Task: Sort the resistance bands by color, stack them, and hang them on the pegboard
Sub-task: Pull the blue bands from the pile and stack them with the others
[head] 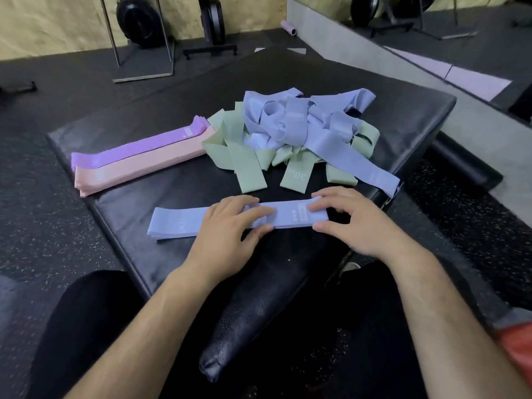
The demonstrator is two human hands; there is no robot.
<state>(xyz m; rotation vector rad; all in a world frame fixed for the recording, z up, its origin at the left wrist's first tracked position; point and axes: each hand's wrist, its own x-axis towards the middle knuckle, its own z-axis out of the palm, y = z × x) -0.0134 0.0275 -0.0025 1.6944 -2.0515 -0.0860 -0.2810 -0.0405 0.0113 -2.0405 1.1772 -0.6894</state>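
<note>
Blue stack (178, 223) (flat) underlies left hand (230, 226), right hand (349, 223).

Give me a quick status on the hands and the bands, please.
Left hand and right hand press flat on the blue band stack. Purple stack and pink stack sorted, at left. Blue-green tangled pile unsorted behind; nothing in the way.
</note>
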